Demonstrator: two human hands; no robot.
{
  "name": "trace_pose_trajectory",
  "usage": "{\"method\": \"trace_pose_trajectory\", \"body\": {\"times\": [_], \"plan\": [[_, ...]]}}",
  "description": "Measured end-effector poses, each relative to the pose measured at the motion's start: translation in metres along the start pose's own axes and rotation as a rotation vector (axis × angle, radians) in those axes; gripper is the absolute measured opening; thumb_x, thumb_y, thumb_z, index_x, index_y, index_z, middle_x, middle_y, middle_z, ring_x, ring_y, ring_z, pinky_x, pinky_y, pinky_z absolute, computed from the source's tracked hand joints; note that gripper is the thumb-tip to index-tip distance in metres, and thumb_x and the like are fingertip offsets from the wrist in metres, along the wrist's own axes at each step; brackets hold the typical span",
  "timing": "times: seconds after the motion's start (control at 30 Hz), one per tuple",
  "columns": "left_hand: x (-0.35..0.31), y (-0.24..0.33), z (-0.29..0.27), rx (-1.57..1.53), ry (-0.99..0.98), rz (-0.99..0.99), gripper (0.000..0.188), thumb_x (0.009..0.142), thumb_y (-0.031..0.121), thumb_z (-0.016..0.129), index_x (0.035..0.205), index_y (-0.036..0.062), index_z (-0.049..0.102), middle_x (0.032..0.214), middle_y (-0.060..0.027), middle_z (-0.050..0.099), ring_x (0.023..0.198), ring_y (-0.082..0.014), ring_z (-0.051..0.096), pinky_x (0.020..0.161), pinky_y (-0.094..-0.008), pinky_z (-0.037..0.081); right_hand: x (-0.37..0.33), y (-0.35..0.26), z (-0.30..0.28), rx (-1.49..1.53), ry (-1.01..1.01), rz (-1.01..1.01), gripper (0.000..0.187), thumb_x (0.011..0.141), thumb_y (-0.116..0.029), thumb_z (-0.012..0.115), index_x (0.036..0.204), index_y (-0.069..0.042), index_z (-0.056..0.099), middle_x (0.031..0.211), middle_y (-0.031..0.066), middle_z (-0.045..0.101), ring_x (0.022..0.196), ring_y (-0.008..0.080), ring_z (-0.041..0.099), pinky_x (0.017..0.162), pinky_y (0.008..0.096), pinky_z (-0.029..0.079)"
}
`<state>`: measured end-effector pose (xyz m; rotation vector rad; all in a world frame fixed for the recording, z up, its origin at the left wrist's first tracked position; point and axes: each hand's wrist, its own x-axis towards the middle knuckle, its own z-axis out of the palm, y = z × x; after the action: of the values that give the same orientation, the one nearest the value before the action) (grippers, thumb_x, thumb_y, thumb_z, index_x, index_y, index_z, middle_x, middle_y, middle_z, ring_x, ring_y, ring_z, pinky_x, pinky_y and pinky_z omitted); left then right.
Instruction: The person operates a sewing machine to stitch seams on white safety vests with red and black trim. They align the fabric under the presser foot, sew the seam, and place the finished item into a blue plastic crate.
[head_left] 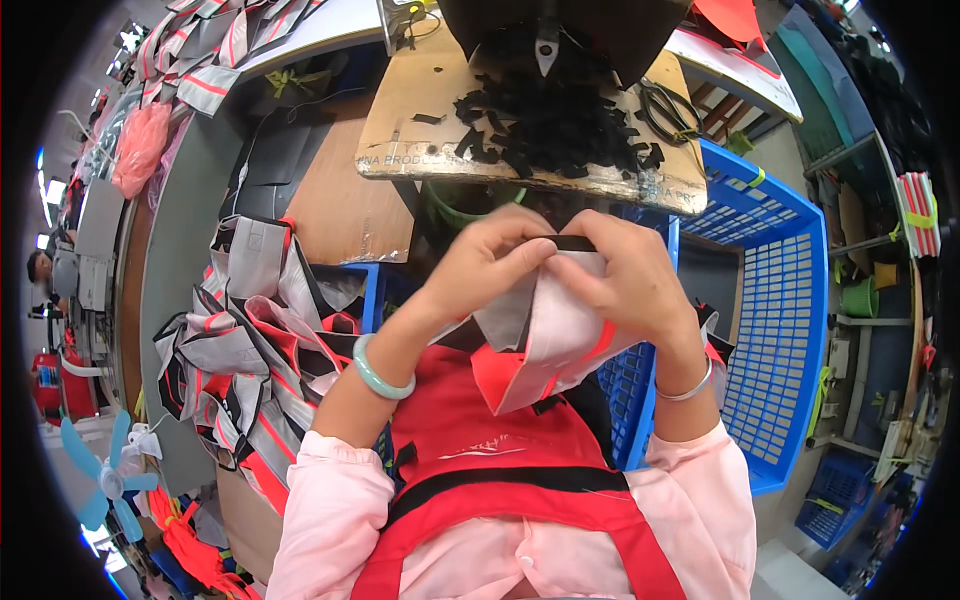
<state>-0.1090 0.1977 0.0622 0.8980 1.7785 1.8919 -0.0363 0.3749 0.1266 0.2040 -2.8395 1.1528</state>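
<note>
Both my hands hold up a grey and red sewn fabric piece (560,325) by its black-edged top, in front of the work table. My left hand (488,262) pinches the edge from the left, its thumb lying along the black strip. From the other side my right hand (630,272) grips the same edge, thumb tucked below it and fingers curled over. The thumbs come close together at the middle. Below the hands the piece hangs over my red apron (490,430); its inner side is partly hidden.
Many cut black strips (560,125) lie heaped on the wooden table (410,100), under a dark machine with a pointed metal tip (545,52). Black-handled scissors (668,112) rest at its right. A blue crate (770,330) stands right; similar fabric pieces (240,350) are piled left.
</note>
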Motion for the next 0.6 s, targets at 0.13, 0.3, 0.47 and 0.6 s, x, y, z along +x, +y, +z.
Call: {"method": "trace_pose_trajectory", "body": {"times": [0.13, 0.3, 0.47, 0.6], "plan": [[-0.018, -0.017, 0.002, 0.068, 0.104, -0.202, 0.022, 0.087, 0.015, 0.062, 0.101, -0.0017, 0.062, 0.092, -0.0052, 0.064, 0.084, -0.0085, 0.056, 0.076, -0.0248, 0.046, 0.006, 0.013, -0.005, 0.177, 0.067, 0.056, 0.025, 0.075, -0.015, 0.063, 0.094, -0.001, 0.064, 0.084, 0.0174, 0.065, 0.08, 0.0321, 0.064, 0.07, 0.0346, 0.049], [-0.001, 0.019, -0.011, 0.089, 0.28, -0.116, 0.022, 0.083, 0.013, 0.067, 0.098, -0.0026, 0.063, 0.085, -0.0044, 0.065, 0.08, -0.0082, 0.056, 0.073, -0.0235, 0.046, 0.024, 0.029, 0.0, 0.478, 0.131, 0.054, 0.022, 0.079, -0.015, 0.059, 0.093, 0.002, 0.062, 0.078, 0.01, 0.063, 0.071, 0.0162, 0.057, 0.068, 0.0279, 0.046], [0.044, 0.069, -0.043, 0.425, 0.162, -0.106, 0.022, 0.08, 0.017, 0.067, 0.092, -0.002, 0.066, 0.08, -0.0049, 0.066, 0.075, -0.0092, 0.057, 0.069, -0.024, 0.045, 0.044, 0.024, -0.003, 0.649, 0.149, 0.14, 0.021, 0.084, -0.015, 0.057, 0.093, 0.004, 0.059, 0.08, 0.0029, 0.061, 0.075, 0.0066, 0.051, 0.067, 0.0234, 0.044], [0.075, 0.092, -0.057, 0.553, 0.05, -0.255, 0.026, 0.081, 0.024, 0.065, 0.09, -0.0004, 0.069, 0.079, -0.0028, 0.067, 0.073, -0.0073, 0.057, 0.069, -0.0221, 0.044, 0.063, 0.035, -0.001, 0.424, 0.197, 0.138, 0.029, 0.081, -0.021, 0.057, 0.093, 0.005, 0.059, 0.075, 0.0103, 0.062, 0.071, 0.0138, 0.056, 0.068, 0.0297, 0.046]]}}
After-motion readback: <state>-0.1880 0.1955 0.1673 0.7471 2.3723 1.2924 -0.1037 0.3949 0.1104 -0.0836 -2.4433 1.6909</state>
